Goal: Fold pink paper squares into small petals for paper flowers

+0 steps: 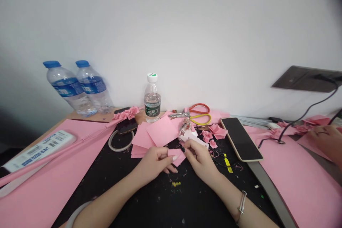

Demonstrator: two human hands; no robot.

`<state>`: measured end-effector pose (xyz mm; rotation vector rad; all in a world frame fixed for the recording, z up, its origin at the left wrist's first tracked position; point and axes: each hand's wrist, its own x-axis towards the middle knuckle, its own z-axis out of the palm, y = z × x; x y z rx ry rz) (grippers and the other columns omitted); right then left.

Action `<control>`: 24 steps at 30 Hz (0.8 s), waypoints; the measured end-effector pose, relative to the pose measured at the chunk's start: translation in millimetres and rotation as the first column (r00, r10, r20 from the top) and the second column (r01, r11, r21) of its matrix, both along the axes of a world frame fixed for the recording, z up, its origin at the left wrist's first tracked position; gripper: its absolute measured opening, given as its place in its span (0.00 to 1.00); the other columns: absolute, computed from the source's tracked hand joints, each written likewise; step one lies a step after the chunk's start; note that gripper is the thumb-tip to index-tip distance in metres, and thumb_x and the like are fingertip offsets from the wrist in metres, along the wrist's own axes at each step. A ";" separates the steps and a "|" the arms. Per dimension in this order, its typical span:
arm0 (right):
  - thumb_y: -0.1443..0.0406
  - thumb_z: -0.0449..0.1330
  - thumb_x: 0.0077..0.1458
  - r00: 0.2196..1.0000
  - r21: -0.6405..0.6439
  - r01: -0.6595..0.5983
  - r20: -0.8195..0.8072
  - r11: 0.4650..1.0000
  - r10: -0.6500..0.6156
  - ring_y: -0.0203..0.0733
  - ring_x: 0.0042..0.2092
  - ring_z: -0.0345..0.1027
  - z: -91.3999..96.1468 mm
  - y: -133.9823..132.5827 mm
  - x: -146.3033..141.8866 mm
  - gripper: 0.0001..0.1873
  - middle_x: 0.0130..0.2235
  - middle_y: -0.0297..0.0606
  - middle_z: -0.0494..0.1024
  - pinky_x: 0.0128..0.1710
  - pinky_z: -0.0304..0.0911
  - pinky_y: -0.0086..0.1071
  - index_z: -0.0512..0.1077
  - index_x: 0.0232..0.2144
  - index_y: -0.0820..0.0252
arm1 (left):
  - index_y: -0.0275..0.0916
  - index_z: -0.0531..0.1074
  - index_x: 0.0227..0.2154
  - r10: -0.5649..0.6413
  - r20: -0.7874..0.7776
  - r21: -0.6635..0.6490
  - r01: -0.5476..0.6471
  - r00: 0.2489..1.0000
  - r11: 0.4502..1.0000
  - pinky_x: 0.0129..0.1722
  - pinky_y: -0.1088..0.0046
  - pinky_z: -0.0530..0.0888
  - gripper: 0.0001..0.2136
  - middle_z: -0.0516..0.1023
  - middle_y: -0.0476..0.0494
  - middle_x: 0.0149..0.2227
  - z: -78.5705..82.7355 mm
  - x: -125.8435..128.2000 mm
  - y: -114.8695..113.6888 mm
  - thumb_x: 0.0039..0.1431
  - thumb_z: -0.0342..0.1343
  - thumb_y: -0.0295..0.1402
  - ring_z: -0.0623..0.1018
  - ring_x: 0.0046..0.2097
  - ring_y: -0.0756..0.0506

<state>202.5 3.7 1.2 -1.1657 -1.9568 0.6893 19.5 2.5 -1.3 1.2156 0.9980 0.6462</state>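
My left hand is closed in a pinch on a small piece of pink paper, just above the black table surface. Close beside it, my right hand has its fingers drawn together, with a small dark tip showing at the thumb; what it holds, if anything, is unclear. Right behind the right hand lies a pale glue gun, partly covered by it. Pink paper squares are piled behind both hands. Folded pink paper flowers lie to the right of the glue gun.
Scissors, a small water bottle and a tape roll are behind. A phone lies right. Two large bottles lean left. Large pink sheets flank me. Another person's hand is far right.
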 end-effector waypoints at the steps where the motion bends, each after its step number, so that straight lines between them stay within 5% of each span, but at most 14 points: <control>1: 0.71 0.50 0.55 0.999 0.001 0.021 -0.037 1.000 -0.021 0.35 0.27 0.57 0.2 -0.8 -0.8 0.05 0.27 0.31 0.63 0.26 0.54 0.28 0.61 0.29 0.58 | 0.32 0.72 0.29 -0.002 -0.030 0.003 0.002 1.000 1.000 0.26 0.75 0.71 0.12 0.78 0.44 0.24 -0.2 0.9 -0.5 0.52 0.55 0.38 0.80 0.30 0.43; 5: 0.71 0.54 0.53 0.990 0.110 0.068 -0.132 0.992 -0.053 0.38 0.33 0.62 4.8 -7.8 -6.6 0.04 0.39 0.39 0.66 0.29 0.59 0.29 0.63 0.32 0.58 | 0.32 0.71 0.27 0.066 -0.035 -0.011 -0.066 0.997 0.998 0.28 0.72 0.74 0.11 0.79 0.44 0.25 2.0 4.7 -2.5 0.51 0.55 0.38 0.81 0.33 0.41; 9: 0.72 0.57 0.50 0.994 0.194 0.080 -0.089 0.978 -0.063 0.46 0.48 0.60 8.4 -13.7 -11.7 0.07 0.44 0.42 0.65 0.45 0.58 0.37 0.68 0.33 0.58 | 0.34 0.72 0.34 0.042 0.034 -0.049 -0.041 0.999 0.998 0.35 0.69 0.75 0.13 0.80 0.40 0.36 7.5 6.4 -4.8 0.51 0.55 0.39 0.79 0.40 0.41; 24: 0.72 0.60 0.48 0.981 0.198 0.178 -0.115 0.964 -0.157 0.46 0.49 0.61 4.5 -15.0 -14.8 0.06 0.44 0.41 0.66 0.47 0.59 0.38 0.69 0.30 0.58 | 0.34 0.71 0.33 -0.004 0.072 -0.063 0.008 0.997 0.998 0.39 0.65 0.74 0.13 0.79 0.40 0.38 3.6 7.7 -8.0 0.52 0.54 0.40 0.78 0.42 0.40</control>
